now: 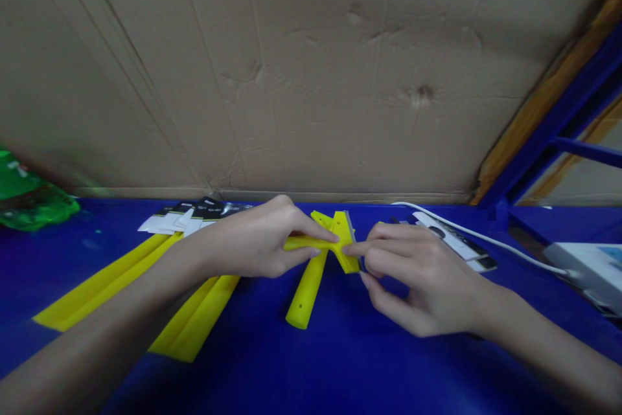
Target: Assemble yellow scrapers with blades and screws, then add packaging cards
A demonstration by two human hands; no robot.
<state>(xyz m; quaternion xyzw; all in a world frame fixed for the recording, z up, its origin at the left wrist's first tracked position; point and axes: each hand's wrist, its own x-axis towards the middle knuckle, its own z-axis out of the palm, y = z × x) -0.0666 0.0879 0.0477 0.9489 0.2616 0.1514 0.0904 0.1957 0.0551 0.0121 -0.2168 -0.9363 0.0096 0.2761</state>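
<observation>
Yellow scraper (344, 259), flared head (342, 225), thin grey edge (351, 228); left hand (267, 240) gripping handle (302, 243), right hand (415, 276) touching head, grip unclear.

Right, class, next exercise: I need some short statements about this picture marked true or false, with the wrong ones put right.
1. The left hand holds a yellow tool. True.
2. The right hand is far from that tool. False: it is at the tool's head.
3. Another yellow handle lies on the table. True.
4. The green bottle is at the picture's right edge. False: it is at the left edge.
5. A white cable lies on the right side of the picture. True.
6. The table is red. False: it is blue.
</observation>
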